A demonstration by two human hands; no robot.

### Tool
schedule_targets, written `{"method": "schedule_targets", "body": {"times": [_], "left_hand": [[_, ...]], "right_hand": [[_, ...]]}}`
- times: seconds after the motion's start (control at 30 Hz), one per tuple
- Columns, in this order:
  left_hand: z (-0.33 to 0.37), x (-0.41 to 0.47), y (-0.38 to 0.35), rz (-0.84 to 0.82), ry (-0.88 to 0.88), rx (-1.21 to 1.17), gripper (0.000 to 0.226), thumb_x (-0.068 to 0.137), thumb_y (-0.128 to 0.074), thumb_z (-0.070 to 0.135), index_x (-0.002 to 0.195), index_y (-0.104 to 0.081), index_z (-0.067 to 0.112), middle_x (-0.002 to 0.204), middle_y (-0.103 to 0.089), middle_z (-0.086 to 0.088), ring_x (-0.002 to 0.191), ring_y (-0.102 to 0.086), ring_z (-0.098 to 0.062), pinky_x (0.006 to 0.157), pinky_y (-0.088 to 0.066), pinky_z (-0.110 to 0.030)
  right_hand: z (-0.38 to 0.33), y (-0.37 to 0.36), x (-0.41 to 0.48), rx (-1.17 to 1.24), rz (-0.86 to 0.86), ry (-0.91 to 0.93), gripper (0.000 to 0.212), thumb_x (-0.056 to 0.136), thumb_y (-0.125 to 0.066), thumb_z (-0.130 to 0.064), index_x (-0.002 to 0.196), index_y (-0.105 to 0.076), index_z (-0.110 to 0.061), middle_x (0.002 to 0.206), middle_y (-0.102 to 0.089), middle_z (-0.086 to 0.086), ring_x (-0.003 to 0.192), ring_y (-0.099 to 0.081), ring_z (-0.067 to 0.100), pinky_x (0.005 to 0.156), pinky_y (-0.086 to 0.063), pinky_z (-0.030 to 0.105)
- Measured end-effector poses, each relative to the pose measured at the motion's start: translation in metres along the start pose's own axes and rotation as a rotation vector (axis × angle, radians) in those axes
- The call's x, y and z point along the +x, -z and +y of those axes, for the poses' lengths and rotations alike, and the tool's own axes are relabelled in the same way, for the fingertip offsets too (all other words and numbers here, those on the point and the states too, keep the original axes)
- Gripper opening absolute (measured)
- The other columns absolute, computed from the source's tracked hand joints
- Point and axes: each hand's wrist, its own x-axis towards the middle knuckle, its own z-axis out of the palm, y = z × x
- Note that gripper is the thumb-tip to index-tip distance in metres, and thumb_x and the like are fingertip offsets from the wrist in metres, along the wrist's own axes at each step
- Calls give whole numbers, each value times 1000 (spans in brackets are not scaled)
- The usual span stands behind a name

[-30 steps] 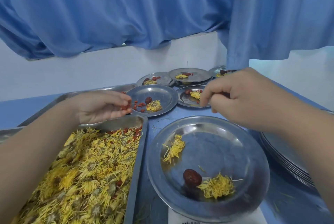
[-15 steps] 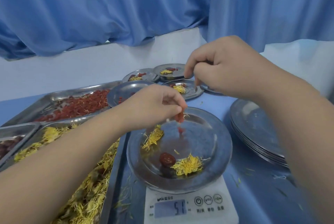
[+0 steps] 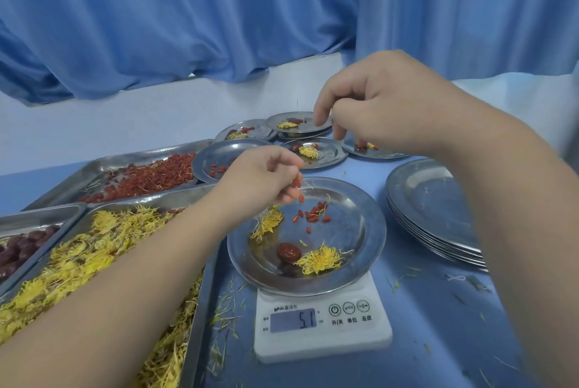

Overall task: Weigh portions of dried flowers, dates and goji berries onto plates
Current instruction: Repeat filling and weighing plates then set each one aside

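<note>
The left hand (image 3: 266,177) pinches goji berries (image 3: 297,184) just above the plate (image 3: 354,231) at frame centre, nearer to it than the half-curled right hand (image 3: 376,105), whose hold I cannot tell

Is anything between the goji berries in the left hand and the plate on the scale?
Nothing visible. The left hand pinches goji berries just above the plate, over its far left part; the right hand is farther back.

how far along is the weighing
Done: several filled steel plates at the back. In hand: the round steel plate on the white scale holds dried yellow flowers and a red date; the left hand sprinkles red goji berries onto it. Left: the stack of empty steel plates.
</note>
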Motion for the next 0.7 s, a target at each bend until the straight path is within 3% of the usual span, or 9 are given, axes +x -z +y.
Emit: {"method": "schedule_targets", "body": {"times": [0.13,0.2,0.27,0.33,0.43,0.57,0.7], "left_hand": [[-4,1,-7,50,-24,63,7,92,-64,17,95,-69,23,67,-68,7,63,-68,-9,63,-55,-22],[-6,0,-7,28,-34,94,8,88,-70,24,93,-69,30,71,-69,12,64,-67,-5,64,-52,-22],[-8,-2,-6,-7,-26,77,16,82,-75,26,94,-70,34,82,-69,12,68,-65,-5,70,-50,-27],[-10,-3,-5,-43,-8,55,24,73,-78,27,93,-71,38,90,-68,10,76,-66,-7,77,-51,-31],[-11,-6,-9,-55,4,62,29,71,-80,25,93,-72,42,93,-64,9,83,-63,-7,85,-51,-31],[-8,-7,-14,-41,52,-116,34,66,-83,25,97,-72,34,76,-59,7,67,-55,-10,67,-45,-28],[-4,-7,-22,-19,136,-419,26,80,-78,13,105,-71,18,70,-64,6,60,-53,-8,57,-47,-23]], "right_hand": [[-5,1,-17,8,-17,27,30,77,-50,-9,74,-74,-27,66,-69,-5,50,-53,1,47,-41,13],[-1,0,-30,-36,-38,26,29,78,-51,-10,74,-74,-28,67,-69,-5,53,-53,-1,50,-41,11],[6,-2,-44,-89,-65,-1,29,78,-51,-11,75,-73,-30,69,-69,-8,60,-54,-3,52,-42,14],[16,-7,-59,-124,-93,-32,27,79,-51,-13,77,-72,-31,70,-68,-9,68,-56,1,62,-48,27],[26,-19,-81,-136,-119,-55,28,77,-44,-23,78,-71,-32,74,-68,-12,73,-58,4,71,-50,30],[35,-32,-98,-106,-106,-46,31,76,-42,-22,79,-71,-30,68,-59,-19,72,-54,-2,67,-46,26],[38,-33,-102,-48,-38,-37,28,78,-47,-15,79,-72,-28,64,-56,-24,72,-55,-3,61,-41,19]]}}
